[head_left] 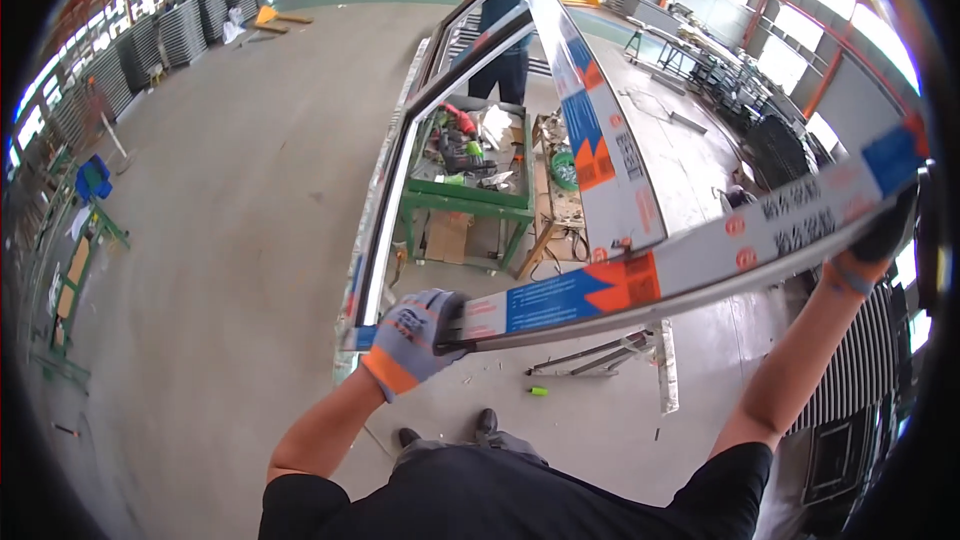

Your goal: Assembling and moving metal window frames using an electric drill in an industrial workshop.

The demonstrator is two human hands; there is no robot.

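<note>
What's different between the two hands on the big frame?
The left hand is lower in the picture; the right hand is higher, near the edge. The left hand looks mostly grey, with an orange cuff; the right hand looks mostly dark. Both wear gloves and are at the big frame.

Frame in left hand, apparently right too
</note>
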